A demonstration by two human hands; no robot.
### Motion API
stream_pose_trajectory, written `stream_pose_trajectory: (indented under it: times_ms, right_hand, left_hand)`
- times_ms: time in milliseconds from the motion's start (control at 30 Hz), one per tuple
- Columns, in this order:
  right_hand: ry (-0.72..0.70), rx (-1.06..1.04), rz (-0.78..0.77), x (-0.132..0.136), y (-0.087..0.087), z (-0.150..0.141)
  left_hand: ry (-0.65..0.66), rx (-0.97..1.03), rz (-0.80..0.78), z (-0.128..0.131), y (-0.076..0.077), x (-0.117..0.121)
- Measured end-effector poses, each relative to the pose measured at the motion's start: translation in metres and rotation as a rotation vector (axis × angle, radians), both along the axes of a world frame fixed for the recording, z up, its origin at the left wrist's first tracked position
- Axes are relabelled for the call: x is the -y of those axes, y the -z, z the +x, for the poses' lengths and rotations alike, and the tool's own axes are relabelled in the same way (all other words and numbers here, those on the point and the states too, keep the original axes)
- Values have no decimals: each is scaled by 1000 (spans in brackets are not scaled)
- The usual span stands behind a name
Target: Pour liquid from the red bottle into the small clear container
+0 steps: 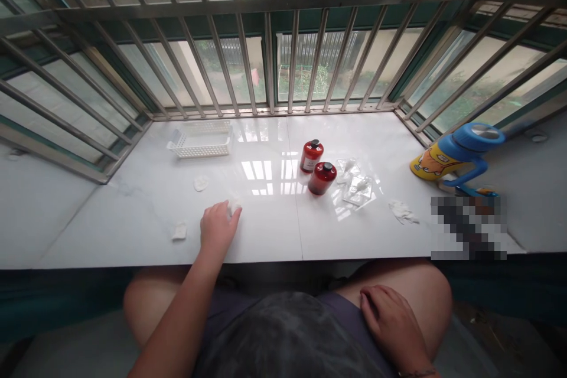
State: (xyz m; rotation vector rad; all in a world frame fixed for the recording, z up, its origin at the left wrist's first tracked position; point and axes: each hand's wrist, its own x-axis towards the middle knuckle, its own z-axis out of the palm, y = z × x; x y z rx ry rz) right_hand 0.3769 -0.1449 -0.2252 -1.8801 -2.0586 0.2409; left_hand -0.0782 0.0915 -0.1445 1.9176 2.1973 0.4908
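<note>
On the white tabletop, my left hand (219,224) has its thumb and fingers closed on a small crumpled white tissue (234,207), partly hidden by the fingers. Just beyond it lies a flat, roundish white piece (201,183), and to its left a small folded white square (179,231). My right hand (392,322) rests on my right thigh below the table edge, fingers loosely laid down and holding nothing. Two red bottles with black caps stand close together right of centre, one red bottle (312,156) behind the other red bottle (322,179).
A white perforated basket (201,147) sits at the back left. Clear plastic packets (358,189) lie beside the bottles, with a crumpled white tissue (403,211) farther right. A blue and yellow drinking bottle (456,152) stands at the right, near a blurred-out patch. Metal window bars (292,59) close off the back.
</note>
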Motion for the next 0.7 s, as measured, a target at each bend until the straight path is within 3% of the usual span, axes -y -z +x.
stream_pose_trajectory:
  times_ms: [300,433,567,700]
  right_hand:
    - [-20,-4,23,0,8,4]
    - [-1,-7,9,0,5,2]
    - [-2,-7,12,0,4,1]
    - [-5,-7,13,0,6,1]
  left_hand:
    - [-84,398,-10,5,-8,-18]
    - [-170,767,-76,4,-14,-15]
    - [-177,1140,-160,6,-25,-6]
    - [-193,1311,-205,11,-29,7]
